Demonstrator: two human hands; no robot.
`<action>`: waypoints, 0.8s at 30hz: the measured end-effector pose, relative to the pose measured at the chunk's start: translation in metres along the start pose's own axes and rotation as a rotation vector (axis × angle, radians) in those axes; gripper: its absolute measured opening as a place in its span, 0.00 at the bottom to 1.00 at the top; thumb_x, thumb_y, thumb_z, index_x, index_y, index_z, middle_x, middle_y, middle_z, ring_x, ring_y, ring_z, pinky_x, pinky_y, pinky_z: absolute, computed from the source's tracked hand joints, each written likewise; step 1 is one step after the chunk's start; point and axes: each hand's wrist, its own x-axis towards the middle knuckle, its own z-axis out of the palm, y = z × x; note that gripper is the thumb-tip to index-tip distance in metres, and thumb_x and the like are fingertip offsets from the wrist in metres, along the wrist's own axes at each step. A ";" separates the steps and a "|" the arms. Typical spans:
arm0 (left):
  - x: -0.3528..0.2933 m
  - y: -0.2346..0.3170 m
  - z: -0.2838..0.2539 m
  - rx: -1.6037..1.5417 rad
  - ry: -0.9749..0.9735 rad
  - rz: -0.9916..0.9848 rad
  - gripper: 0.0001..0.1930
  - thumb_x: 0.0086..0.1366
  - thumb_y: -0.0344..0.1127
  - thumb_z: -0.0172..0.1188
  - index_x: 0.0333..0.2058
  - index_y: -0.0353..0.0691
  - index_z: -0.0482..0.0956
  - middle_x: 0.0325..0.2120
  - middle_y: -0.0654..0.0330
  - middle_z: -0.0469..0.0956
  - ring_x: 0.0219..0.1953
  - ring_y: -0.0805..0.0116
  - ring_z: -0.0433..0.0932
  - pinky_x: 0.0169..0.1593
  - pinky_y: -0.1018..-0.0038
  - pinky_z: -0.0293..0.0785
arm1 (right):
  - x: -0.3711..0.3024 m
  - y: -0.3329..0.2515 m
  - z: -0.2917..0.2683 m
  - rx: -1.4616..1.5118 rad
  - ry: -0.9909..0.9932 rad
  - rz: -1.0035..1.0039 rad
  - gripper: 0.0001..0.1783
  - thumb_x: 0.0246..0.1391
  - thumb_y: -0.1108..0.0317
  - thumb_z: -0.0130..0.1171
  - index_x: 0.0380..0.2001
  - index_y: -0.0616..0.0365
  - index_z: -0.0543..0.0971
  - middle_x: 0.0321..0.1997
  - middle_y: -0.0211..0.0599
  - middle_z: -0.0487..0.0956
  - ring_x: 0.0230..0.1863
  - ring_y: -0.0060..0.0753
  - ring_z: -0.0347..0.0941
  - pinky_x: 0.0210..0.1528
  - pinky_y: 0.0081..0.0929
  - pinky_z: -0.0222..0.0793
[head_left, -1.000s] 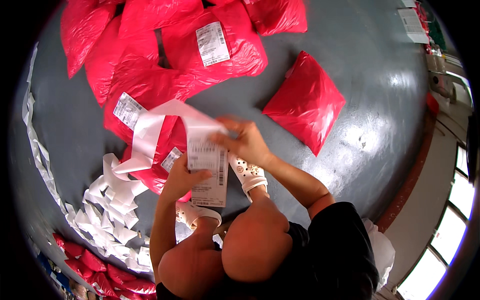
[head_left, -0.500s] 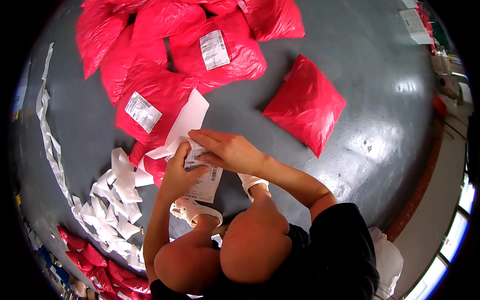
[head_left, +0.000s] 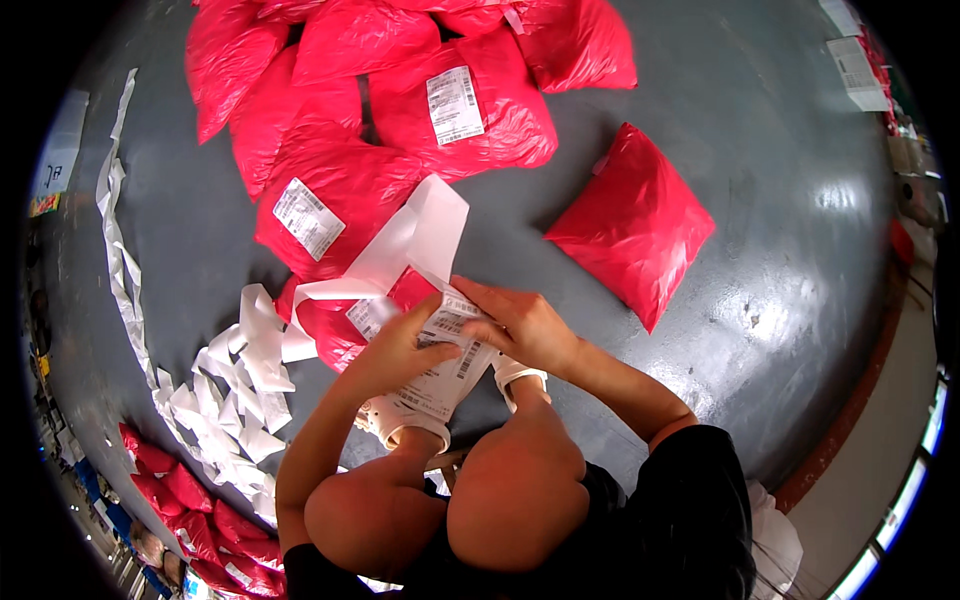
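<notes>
Paper trail (head_left: 125, 260): a crinkled white strip runs down the grey floor at far left, lying just as it lay a second ago.
Small red bags (head_left: 190, 490): bunched at the lower left edge, partly cut off by the rim.
Crumpled paper (head_left: 240, 370): a loose white heap on the floor, left of the hands.
Near red bag (head_left: 332, 335): its small label shows again, having been covered half a second ago.
Bag pile (head_left: 403, 110): plump red bags pressed together ahead of the person, two big white labels facing up.
Left hand (head_left: 400, 350): a firm pinch on the label strip's left edge, thumb across the printed face.
Trailing band (head_left: 430, 220): now folded in a broad white bend beyond the hands; a second ago it arched over in a loop.
Label strip (head_left: 458, 370): between both hands, above the cream clogs (head_left: 405, 425), and tilted now where it hung nearly straight a second ago.
Right hand (head_left: 530, 325): a narrow grip on the upper edge, fingers close together; the earlier motion blur is gone.
Lone red bag (head_left: 640, 235): unmoved on the floor, well apart from the pile.
</notes>
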 end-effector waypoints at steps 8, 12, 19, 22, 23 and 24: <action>-0.004 0.000 -0.004 -0.009 -0.136 -0.123 0.33 0.52 0.34 0.61 0.56 0.33 0.58 0.40 0.50 0.74 0.42 0.67 0.74 0.44 0.72 0.70 | -0.015 0.019 -0.010 0.555 -0.086 0.509 0.25 0.54 0.62 0.54 0.53 0.62 0.66 0.38 0.37 0.77 0.34 0.29 0.75 0.31 0.27 0.72; -0.032 -0.023 -0.039 0.008 -0.271 -0.202 0.32 0.52 0.32 0.61 0.55 0.34 0.60 0.40 0.53 0.75 0.41 0.69 0.74 0.46 0.73 0.70 | -0.058 0.085 -0.090 1.306 0.223 0.811 0.15 0.58 0.59 0.47 0.41 0.58 0.73 0.36 0.32 0.74 0.37 0.24 0.71 0.36 0.24 0.72; -0.103 -0.045 -0.089 -0.123 0.055 -0.463 0.31 0.50 0.24 0.61 0.54 0.35 0.63 0.38 0.58 0.76 0.39 0.71 0.75 0.44 0.74 0.71 | -0.111 0.132 -0.198 -0.659 0.890 -0.002 0.17 0.55 0.73 0.47 0.49 0.61 0.71 0.46 0.38 0.73 0.39 0.28 0.65 0.41 0.27 0.66; -0.087 -0.059 -0.077 -0.217 0.121 -0.492 0.31 0.48 0.21 0.60 0.54 0.36 0.64 0.38 0.59 0.75 0.39 0.72 0.74 0.42 0.76 0.72 | -0.141 0.177 -0.144 -0.978 0.144 0.293 0.40 0.51 0.57 0.53 0.61 0.63 0.50 0.66 0.50 0.50 0.67 0.47 0.43 0.67 0.41 0.38; -0.092 -0.056 -0.079 -0.216 0.140 -0.475 0.31 0.48 0.21 0.60 0.54 0.36 0.63 0.39 0.59 0.75 0.39 0.72 0.74 0.43 0.76 0.72 | -0.135 0.168 -0.139 -0.943 0.160 0.384 0.45 0.49 0.51 0.54 0.61 0.67 0.48 0.66 0.52 0.47 0.68 0.49 0.40 0.67 0.44 0.34; -0.100 -0.056 -0.081 -0.221 0.159 -0.464 0.31 0.48 0.21 0.60 0.54 0.36 0.63 0.39 0.59 0.75 0.39 0.72 0.74 0.43 0.76 0.72 | -0.120 0.158 -0.144 -0.959 0.323 0.330 0.45 0.49 0.50 0.53 0.61 0.67 0.48 0.66 0.52 0.48 0.68 0.49 0.41 0.67 0.46 0.34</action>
